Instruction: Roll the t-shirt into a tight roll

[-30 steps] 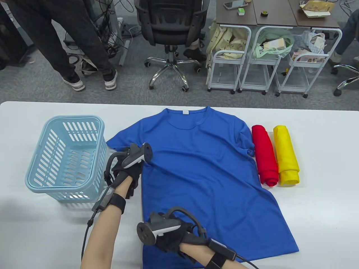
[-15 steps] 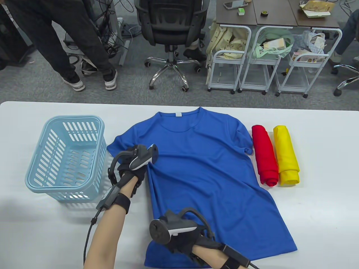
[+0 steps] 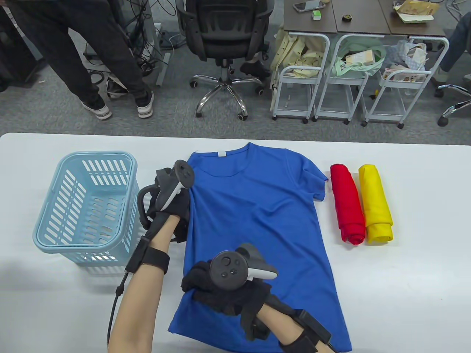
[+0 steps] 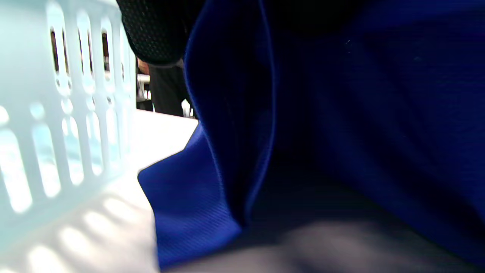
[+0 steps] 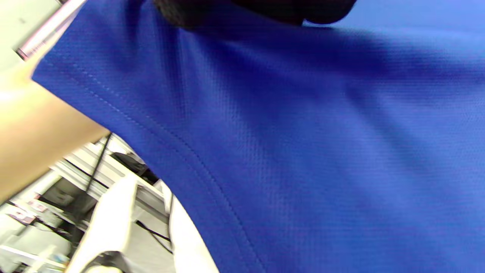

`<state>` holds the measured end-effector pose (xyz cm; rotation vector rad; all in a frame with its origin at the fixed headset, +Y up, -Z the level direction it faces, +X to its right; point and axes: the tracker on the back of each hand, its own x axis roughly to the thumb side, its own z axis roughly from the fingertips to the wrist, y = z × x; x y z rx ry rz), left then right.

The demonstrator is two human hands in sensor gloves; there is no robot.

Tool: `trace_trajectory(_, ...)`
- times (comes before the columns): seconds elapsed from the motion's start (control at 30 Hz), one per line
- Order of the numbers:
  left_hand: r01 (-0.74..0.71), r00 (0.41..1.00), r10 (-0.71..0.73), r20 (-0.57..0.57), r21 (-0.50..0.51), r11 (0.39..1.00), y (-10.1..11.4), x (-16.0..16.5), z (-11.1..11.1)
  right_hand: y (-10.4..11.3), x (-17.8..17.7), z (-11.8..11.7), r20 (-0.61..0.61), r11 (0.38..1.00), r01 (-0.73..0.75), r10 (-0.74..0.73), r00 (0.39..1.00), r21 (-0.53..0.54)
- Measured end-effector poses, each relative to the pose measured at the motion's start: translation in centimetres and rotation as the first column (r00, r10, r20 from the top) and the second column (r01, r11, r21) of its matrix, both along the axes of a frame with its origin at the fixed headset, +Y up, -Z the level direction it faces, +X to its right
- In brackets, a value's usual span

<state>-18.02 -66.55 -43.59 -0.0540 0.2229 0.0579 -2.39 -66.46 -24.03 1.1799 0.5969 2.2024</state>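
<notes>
- From my remote station I see the blue t-shirt spread on the white table, collar at the far end, hem nearest the person. It is not rolled.
- Left hand: it sits at the shirt's left edge, about the sleeve and side seam. In the left wrist view blue cloth hangs in a fold directly under a gloved finger, so the hand appears to be grasping the fabric — but the thumb's contact is hidden, so I record this as likely, not certain.
- Right hand: it lies on the lower left part of the shirt, close in front of the person, with the gloved fingers bunched toward the shirt's left edge. The right wrist view shows the hem stitching and the cloth lifted clear of the table below the fingers. Whether the fingers pinch the cloth or only press it — I cannot tell.
- The two hands are well apart along the shirt's left side, the left one farther from the person.
- Outboard of the left hand, just beside it, stands a light blue slotted basket; the left wrist view shows its wall near the shirt's edge.
- Well to the right of both hands, beyond the shirt's right sleeve, lie a red roll and a yellow roll, side by side and touching.
</notes>
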Motion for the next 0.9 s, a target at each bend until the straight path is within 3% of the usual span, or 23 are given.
trace_trajectory(0.13, -0.052, 0.999, 0.052, 0.002, -0.020, 0.998, -0.5, 0.9, -0.1, -1.3, 1.8, -0.1, 0.020, 0.998, -0.060, 0.060, 0.998, -0.004)
trace_trajectory(0.23, -0.136, 0.990, 0.138, 0.026, -0.044, 0.990, -1.3, 3.3, -0.4, -2.2, 4.6, -0.2, 0.050, 0.997, -0.064, 0.066, 0.997, -0.039)
trace_trajectory(0.3, -0.218, 0.972, 0.223, 0.079, -0.071, 0.973, -1.4, 6.7, -0.6, -2.4, 7.2, -0.2, 0.063, 0.996, -0.061, 0.065, 0.996, -0.058)
trace_trajectory(0.43, -0.196, 0.961, 0.201, 0.192, -0.044, 0.980, -0.9, 13.1, -0.5, -2.1, 12.3, 0.2, 0.103, 0.993, -0.097, 0.103, 0.989, -0.061)
trace_trajectory(0.6, -0.294, 0.898, 0.298, 0.323, -0.063, 0.954, -1.6, 20.4, 0.2, -1.4, 20.2, 1.0, 0.207, 0.982, -0.178, 0.188, 0.960, -0.069)
trace_trajectory(0.67, -0.302, 0.818, 0.357, 0.451, -0.191, 0.934, -2.8, 22.0, 0.5, -1.4, 23.4, 0.7, 0.298, 0.968, -0.239, 0.252, 0.921, -0.081)
trace_trajectory(0.7, -0.253, 0.811, 0.353, 0.466, -0.264, 0.931, -3.5, 22.6, 0.9, -1.7, 25.6, 0.2, 0.363, 0.969, -0.217, 0.247, 0.899, -0.121)
trace_trajectory(0.8, -0.102, 0.865, 0.182, 0.468, -0.191, 0.976, -4.7, 22.0, 1.8, -2.8, 30.3, -1.2, 0.529, 0.969, -0.079, 0.196, 0.825, -0.236)
trace_trajectory(0.9, -0.067, 0.859, 0.182, 0.478, -0.248, 0.966, -5.8, 19.9, 3.2, -3.9, 31.3, -2.1, 0.608, 0.965, -0.053, 0.205, 0.767, -0.257)
